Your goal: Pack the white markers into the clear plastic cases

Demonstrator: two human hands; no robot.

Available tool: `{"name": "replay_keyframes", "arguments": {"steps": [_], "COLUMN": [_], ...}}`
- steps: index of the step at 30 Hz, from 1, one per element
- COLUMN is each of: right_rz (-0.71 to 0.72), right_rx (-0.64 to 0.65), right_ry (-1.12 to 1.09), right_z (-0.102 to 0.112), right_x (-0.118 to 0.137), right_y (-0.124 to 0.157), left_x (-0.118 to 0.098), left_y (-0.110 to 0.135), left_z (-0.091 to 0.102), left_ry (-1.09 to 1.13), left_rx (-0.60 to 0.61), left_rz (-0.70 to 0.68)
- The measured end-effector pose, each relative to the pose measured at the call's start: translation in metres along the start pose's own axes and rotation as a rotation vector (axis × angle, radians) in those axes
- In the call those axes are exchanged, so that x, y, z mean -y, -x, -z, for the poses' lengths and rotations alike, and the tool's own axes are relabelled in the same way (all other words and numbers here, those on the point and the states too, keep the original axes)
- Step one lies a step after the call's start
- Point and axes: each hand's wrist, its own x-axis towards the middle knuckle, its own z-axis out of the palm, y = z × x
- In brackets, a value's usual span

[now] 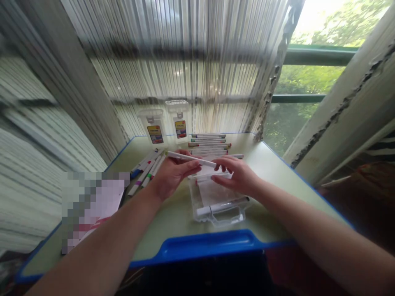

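Our left hand (171,174) closes its fingers on a white marker (190,158); our right hand (240,177) half hides the clear case (195,198), its fingers' hold unclear.

3 cases (194,197) — approx. 13 markers (208,144) (some blurred)

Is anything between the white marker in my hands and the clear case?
Nothing visible does. The left hand grips the white marker near the far end of the open clear case; only the right hand hovers over that end.
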Motion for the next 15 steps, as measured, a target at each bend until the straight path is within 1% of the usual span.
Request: {"name": "replay_keyframes", "arguments": {"steps": [3,6,8,10,13,15], "right_rz": [-0.010,-0.025,-0.041,-0.076,-0.182,-0.264], "right_rx": [-0.014,-0.052,-0.104,-0.144,-0.171,-0.186], "right_ry": [0.002,-0.039,-0.069,-0.099,-0.176,-0.288], "right_z": [-0.007,-0.008,-0.006,-0.003,0.006,0.015], "right_x": [0.005,0.007,0.004,-0.002,-0.012,-0.015], "right_y": [0.001,0.000,-0.001,-0.002,-0.004,-0.003], "left_x": [-0.001,-0.002,-0.005,-0.008,-0.013,-0.014], "left_y": [0.001,0.002,0.002,0.000,-0.004,-0.005], "left_z": [-0.002,-0.003,-0.001,0.003,0.011,0.014], "left_ry": [-0.039,-0.065,-0.055,-0.039,-0.071,-0.129], "left_rx": [0.067,0.107,0.095,0.056,0.005,0.018], "left_rz": [0.044,0.060,0.051,0.016,-0.031,-0.044]}}
